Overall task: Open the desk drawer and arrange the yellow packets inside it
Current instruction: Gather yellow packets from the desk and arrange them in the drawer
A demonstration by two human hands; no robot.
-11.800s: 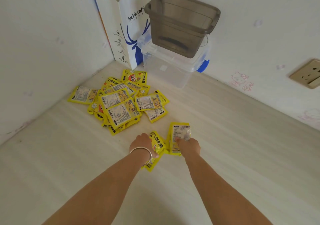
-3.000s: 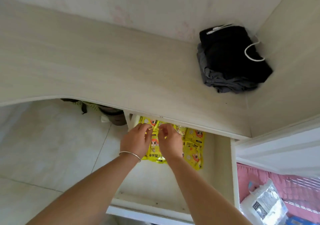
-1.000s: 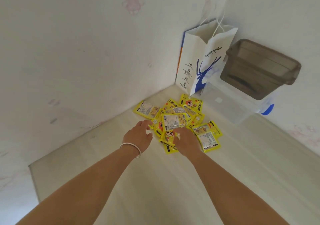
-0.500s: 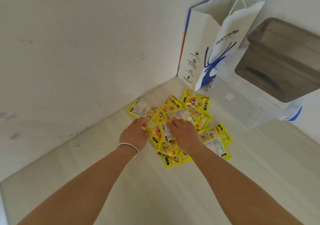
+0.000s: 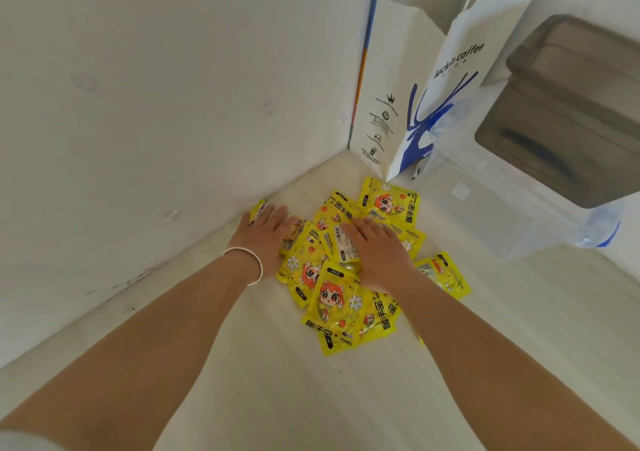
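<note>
Two bare forearms reach in from the bottom edge, over the pale wood-grain desk (image 5: 242,398). The left wrist wears a thin silver bangle (image 5: 254,266).

Just past the forearms lies the heap of yellow packets (image 5: 341,298), spread loosely on the desk near the corner where two white walls meet. The nearest packet shows a red-haired cartoon figure and white flowers, with the words "HAND" printed along its lower edge; others overlap it at all angles, some face up, some showing a white printed back. One packet (image 5: 446,275) lies a little apart on the right side of the heap, partly behind the right forearm.

The left hand (image 5: 265,230) lies flat, fingers stretched out and close together, palm down on the left edge of the heap (its fingertips cover a packet close to the wall). The right hand (image 5: 375,248) is likewise flat and spread, pressed palm down on the middle of the heap. Neither hand has closed around a packet.

Beyond the heap, in the corner, stands a white paper bag (image 5: 426,79) with a blue deer head and the words "luckin coffee", upright with its cord handles up. Just to its right sits a clear plastic box (image 5: 512,215) with a blue clip, and a smoky grey tub (image 5: 575,111) rests on top of it.
</note>
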